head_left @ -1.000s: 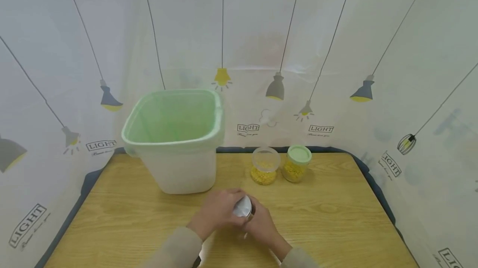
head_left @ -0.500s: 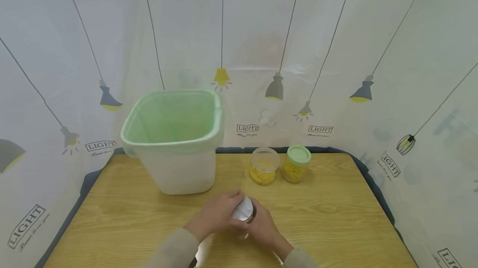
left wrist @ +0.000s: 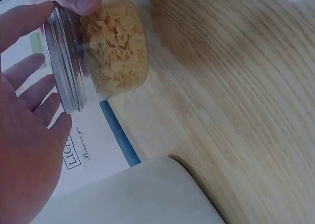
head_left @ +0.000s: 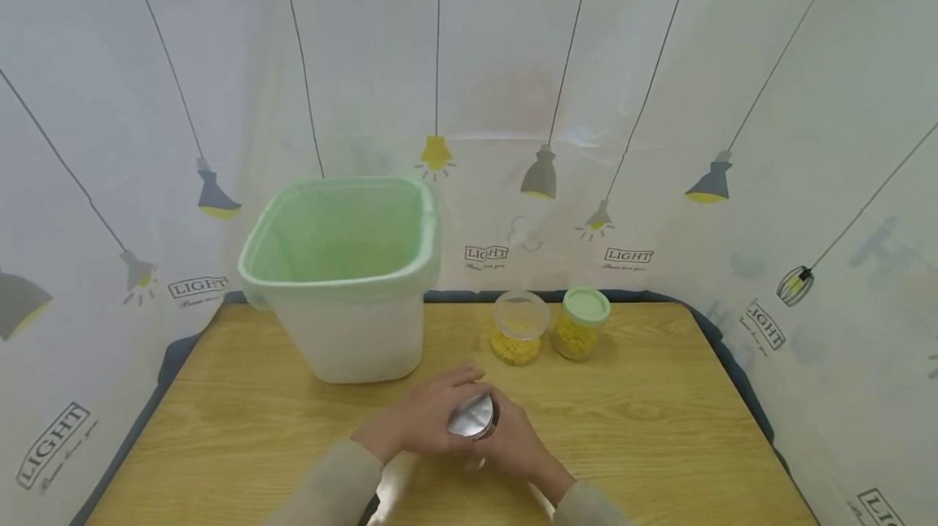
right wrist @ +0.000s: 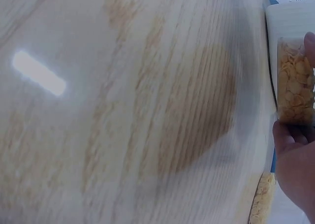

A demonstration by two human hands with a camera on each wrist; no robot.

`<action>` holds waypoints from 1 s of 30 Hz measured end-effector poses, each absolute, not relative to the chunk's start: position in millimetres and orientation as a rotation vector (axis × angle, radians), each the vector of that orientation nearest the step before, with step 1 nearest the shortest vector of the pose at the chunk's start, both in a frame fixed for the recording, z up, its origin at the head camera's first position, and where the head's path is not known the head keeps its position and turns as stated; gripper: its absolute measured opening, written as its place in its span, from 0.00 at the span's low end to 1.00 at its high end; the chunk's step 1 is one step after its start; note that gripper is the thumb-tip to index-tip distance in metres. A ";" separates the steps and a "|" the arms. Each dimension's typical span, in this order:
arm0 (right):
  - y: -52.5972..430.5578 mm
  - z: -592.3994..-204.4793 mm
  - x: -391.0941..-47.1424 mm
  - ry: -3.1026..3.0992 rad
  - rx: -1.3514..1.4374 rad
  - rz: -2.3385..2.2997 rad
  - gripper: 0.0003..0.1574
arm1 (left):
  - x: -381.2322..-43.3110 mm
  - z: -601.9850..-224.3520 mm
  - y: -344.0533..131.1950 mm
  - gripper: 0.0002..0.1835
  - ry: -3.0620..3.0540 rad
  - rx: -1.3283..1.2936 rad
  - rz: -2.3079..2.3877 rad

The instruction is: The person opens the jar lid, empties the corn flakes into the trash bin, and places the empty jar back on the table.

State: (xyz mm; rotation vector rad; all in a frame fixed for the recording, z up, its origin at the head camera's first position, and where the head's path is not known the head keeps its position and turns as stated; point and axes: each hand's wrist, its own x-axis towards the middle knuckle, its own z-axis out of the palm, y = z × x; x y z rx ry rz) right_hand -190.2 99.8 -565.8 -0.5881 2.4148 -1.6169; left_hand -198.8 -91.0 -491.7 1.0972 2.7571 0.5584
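A clear jar of yellow flakes (left wrist: 118, 49) has a silver screw lid (head_left: 471, 417) on top. My right hand (head_left: 515, 443) holds the jar's body, its thumb and fingers on opposite sides in the right wrist view. Around the lid's rim curl the thumb and fingers of my left hand (head_left: 421, 418). In the left wrist view the lid's ridged edge lies between that thumb and the fingertips. The jar stays above the wooden table (head_left: 630, 420). From the head view my hands hide most of its body.
A big white bin with a green rim (head_left: 337, 283) stands at the back left. Behind my right hand are an open clear tub of yellow pieces (head_left: 517, 347) and a jar with a green lid (head_left: 585, 308). A lamp-printed curtain (head_left: 498, 46) surrounds the table.
My left hand has shifted slightly left and turned about the lid, with its fingers reaching farther over the far side. The right hand and the jar stay nearly in place.
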 end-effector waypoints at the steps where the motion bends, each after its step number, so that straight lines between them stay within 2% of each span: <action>1: 100.1 -565.7 -190.1 2.403 -0.582 -1.618 0.54 | -199.0 -491.9 -91.3 0.42 2.743 1.098 0.573; 16: 104.4 -562.9 -192.0 2.367 -0.573 -1.608 0.56 | -202.1 -491.8 -89.8 0.40 2.663 1.075 0.662; 30: 105.9 -562.6 -197.5 2.381 -0.552 -1.636 0.56 | -207.2 -494.1 -83.0 0.43 2.766 0.918 0.654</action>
